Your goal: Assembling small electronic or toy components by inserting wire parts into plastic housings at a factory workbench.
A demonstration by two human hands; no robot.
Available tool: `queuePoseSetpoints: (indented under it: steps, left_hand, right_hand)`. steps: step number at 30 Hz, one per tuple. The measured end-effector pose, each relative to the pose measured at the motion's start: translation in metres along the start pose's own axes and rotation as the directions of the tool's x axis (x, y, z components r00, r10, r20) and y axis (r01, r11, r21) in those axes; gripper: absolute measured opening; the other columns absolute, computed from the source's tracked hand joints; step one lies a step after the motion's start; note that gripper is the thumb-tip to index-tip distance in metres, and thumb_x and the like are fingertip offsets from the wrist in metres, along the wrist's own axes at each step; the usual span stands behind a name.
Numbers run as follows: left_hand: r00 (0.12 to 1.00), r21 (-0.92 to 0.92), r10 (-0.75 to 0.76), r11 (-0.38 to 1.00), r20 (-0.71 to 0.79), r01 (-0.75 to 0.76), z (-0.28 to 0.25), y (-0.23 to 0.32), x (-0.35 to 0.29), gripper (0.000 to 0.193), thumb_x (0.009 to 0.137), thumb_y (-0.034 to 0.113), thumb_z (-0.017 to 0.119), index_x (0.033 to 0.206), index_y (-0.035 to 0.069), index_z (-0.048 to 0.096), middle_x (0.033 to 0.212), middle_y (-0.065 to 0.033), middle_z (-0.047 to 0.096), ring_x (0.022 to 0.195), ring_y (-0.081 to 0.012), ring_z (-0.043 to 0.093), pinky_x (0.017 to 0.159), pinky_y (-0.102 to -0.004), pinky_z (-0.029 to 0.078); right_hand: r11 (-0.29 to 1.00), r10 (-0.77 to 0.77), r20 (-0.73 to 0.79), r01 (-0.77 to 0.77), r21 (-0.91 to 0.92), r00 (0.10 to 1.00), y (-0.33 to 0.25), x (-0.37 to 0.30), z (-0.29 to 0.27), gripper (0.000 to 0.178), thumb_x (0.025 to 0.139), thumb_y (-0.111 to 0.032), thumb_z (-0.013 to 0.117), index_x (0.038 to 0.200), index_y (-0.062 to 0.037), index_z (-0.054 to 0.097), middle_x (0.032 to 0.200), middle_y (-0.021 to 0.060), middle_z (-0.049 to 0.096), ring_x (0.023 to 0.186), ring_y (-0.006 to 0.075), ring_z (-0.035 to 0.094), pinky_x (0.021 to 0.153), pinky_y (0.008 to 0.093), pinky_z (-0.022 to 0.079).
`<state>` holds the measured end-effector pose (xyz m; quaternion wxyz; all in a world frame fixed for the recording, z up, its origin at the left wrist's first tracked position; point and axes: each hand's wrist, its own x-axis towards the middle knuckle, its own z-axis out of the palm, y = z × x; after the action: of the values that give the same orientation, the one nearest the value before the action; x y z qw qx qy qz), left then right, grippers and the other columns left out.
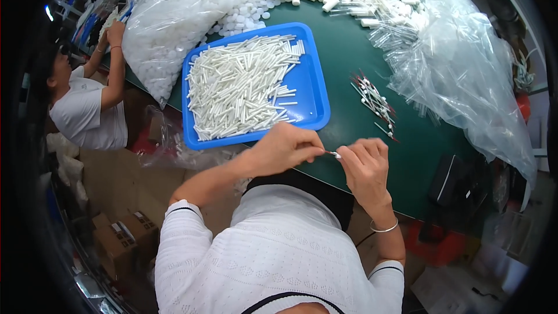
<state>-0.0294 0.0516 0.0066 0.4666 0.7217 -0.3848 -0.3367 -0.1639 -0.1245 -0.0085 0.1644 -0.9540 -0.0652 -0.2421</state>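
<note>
A green table (354,52) fills your side of a cluttered workroom; off to the left, apart from you, another person (93,110) in a white top has both arms raised. White tubes (330,3) lie heaped along the table's far edge, with a plastic bag (174,29) of white discs toward its left end and a crumpled clear bag (465,64) along its right. Left of the middle sits a blue tray (317,81) of loose white sticks (232,87). At the table's near edge, you hold one thin piece (331,153), reddish and white, between your hands. Your left hand (286,146) pinches its left end with thumb and forefinger; your right hand (366,170) has its fingertips at the white right end, how tightly you cannot tell from here. The piece's long axis runs left to right, dipping slightly rightward, across a narrow gap between the fingertips. The tray's near right corner is just beyond your left hand. A loose pile (372,102) of similar red-and-white pieces lies beyond your right hand, the nearer one to it.
</note>
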Motion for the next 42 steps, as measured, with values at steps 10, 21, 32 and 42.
queuePoseSetpoints:
  steps: [10, 21, 32, 42]
  left_hand:
    - [0.808, 0.847, 0.411, 0.496, -0.422, 0.19, -0.202, -0.096, 0.159, 0.012, 0.076, 0.012, 0.07, 0.084, 0.003, 0.071, 0.085, -0.0184, 0.067, 0.082, -0.032, 0.066, 0.074, -0.041, 0.052]
    - [0.767, 0.392, 0.266, 0.92, -0.584, -0.021, -0.147, -0.051, 0.112, 0.016, 0.085, 0.014, 0.068, 0.097, 0.004, 0.071, 0.08, -0.0052, 0.07, 0.069, -0.008, 0.063, 0.062, -0.0233, 0.05]
    - [0.893, 0.751, 0.191, 0.627, -0.408, 0.209, -0.201, -0.092, 0.158, 0.019, 0.075, 0.027, 0.073, 0.083, 0.009, 0.073, 0.083, -0.0117, 0.071, 0.081, -0.0274, 0.068, 0.073, -0.039, 0.053]
    - [0.962, 0.787, 0.065, 0.591, -0.265, 0.177, -0.197, -0.09, 0.191, 0.023, 0.073, 0.031, 0.074, 0.083, 0.01, 0.074, 0.086, -0.0137, 0.07, 0.083, -0.0281, 0.067, 0.077, -0.0373, 0.052]
  right_hand:
    - [0.551, 0.521, 0.187, -0.495, 0.672, 0.833, -0.008, -0.022, 0.014, 0.016, 0.096, -0.008, 0.053, 0.1, 0.0025, 0.064, 0.077, 0.006, 0.062, 0.057, 0.0093, 0.05, 0.052, 0.0241, 0.041]
    - [0.556, 0.535, 0.106, -0.444, 0.703, 0.838, -0.008, -0.009, 0.012, 0.013, 0.091, -0.003, 0.054, 0.083, 0.0033, 0.063, 0.06, -0.0013, 0.051, 0.05, 0.0024, 0.043, 0.045, 0.0204, 0.03]
    - [0.539, 0.559, 0.131, -0.479, 0.693, 0.819, -0.013, -0.026, 0.012, 0.013, 0.091, -0.004, 0.054, 0.084, 0.0025, 0.064, 0.059, -0.0011, 0.051, 0.051, 0.0024, 0.043, 0.046, 0.0207, 0.029]
    - [0.534, 0.549, 0.109, -0.448, 0.716, 0.828, -0.015, -0.021, 0.021, 0.008, 0.089, -0.001, 0.058, 0.087, 0.0034, 0.064, 0.059, 0.0006, 0.05, 0.05, 0.0044, 0.041, 0.045, 0.0231, 0.031]
